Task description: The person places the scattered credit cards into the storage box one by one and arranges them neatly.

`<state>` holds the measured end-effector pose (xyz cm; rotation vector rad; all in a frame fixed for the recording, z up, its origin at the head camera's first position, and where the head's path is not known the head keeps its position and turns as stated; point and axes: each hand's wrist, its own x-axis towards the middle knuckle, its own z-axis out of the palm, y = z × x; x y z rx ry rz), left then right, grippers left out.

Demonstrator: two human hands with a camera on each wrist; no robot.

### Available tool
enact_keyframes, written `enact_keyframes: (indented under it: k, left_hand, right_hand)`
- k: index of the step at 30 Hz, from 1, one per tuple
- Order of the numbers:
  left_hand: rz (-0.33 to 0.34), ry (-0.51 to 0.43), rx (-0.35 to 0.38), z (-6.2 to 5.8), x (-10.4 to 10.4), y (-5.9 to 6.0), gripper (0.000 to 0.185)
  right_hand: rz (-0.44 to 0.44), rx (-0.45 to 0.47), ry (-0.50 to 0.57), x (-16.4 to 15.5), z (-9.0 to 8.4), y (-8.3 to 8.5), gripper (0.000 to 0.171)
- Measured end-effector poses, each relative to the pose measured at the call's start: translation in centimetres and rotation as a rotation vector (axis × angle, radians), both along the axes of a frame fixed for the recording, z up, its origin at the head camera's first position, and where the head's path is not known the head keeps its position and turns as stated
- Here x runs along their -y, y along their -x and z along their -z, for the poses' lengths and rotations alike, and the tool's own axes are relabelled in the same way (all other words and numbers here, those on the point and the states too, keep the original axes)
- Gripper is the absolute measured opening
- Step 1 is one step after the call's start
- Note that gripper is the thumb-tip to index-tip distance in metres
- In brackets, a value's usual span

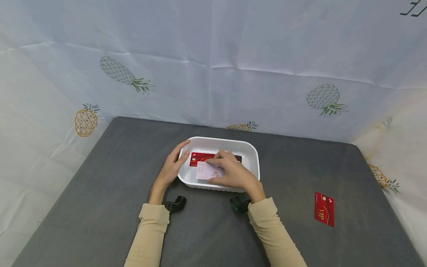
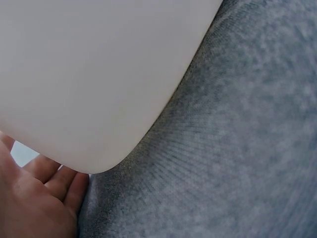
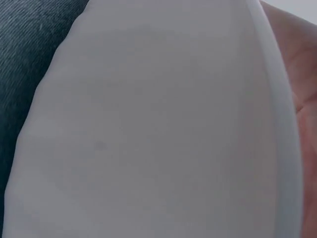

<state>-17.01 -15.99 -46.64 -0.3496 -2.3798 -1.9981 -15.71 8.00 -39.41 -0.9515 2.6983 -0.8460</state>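
A white plastic tray stands on the grey table, its long side across. My left hand holds its left end, thumb over the rim and fingers along the outer wall; the left wrist view shows these fingers beside the white wall. Inside the tray, my right hand pinches a pale pink VIP card between thumb and fingers. The pink card overlaps a red card in the tray. A dark card shows behind the right hand, mostly hidden. In the right wrist view the tray wall covers most of that hand.
Another red VIP card lies on the grey tabletop, right of the tray. A pale cloth printed with pineapples hangs behind the table and along both sides. Dark wrist bands sit at both wrists.
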Motion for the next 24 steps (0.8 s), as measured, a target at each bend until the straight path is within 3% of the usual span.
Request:
enact_keyframes:
  k: [16,24]
  left_hand:
    - [0.009,-0.011,-0.004,0.2,0.1,0.0,0.050]
    - [-0.003,0.015,-0.011,0.1,0.2,0.0,0.050]
  right_hand:
    - [-0.122,0.078,-0.173,1.5,0.0,1.0,0.046]
    - [-0.193,0.101,-0.169,2.4,0.3,1.6,0.045]
